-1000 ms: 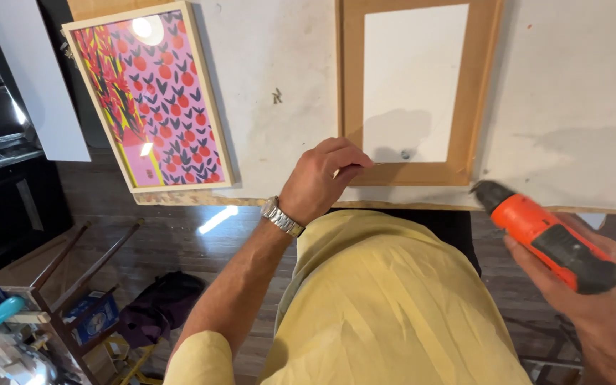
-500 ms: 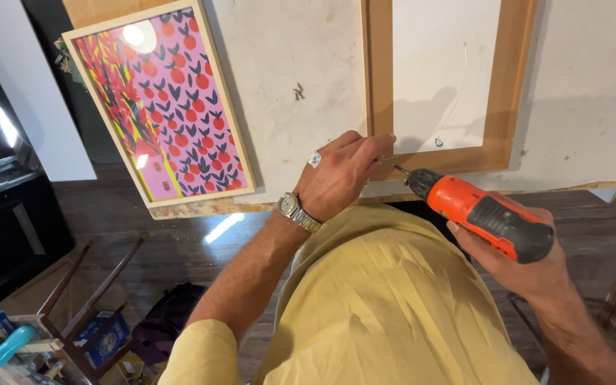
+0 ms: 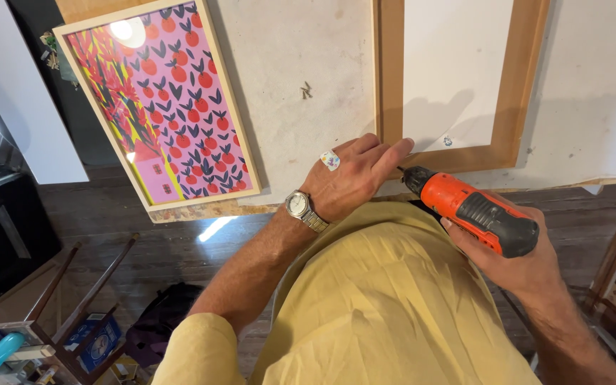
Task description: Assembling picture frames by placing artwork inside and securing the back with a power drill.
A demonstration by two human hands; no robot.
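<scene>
Since half a second ago we have brought the orange cordless drill (image 3: 473, 209) in closer, so its dark nose now nearly meets our left hand (image 3: 354, 178) at the near left corner of the wooden frame (image 3: 392, 78). Our right hand (image 3: 515, 260) grips the drill by its black handle, fingers clenched around it. Its long axis runs from near right to far left, the nose pointing at the frame corner. Our left hand lies on the white worktable (image 3: 301, 50) with fingers stretched to the corner, pressing there; whether it pinches anything we cannot tell. It wears a watch (image 3: 298, 205) and a ring (image 3: 330, 160). Inside the frame sits a white panel (image 3: 458, 64) with a small round mark near its near edge. Small screws (image 3: 306, 90) lie on the table, left of the frame. Farther left rests a framed picture (image 3: 158, 107), tall and tilted, pink with red fruit and dark leaves. On the floor at near left we see a blue box (image 3: 98, 342) with a round label, beside a dark bag (image 3: 158, 324).
</scene>
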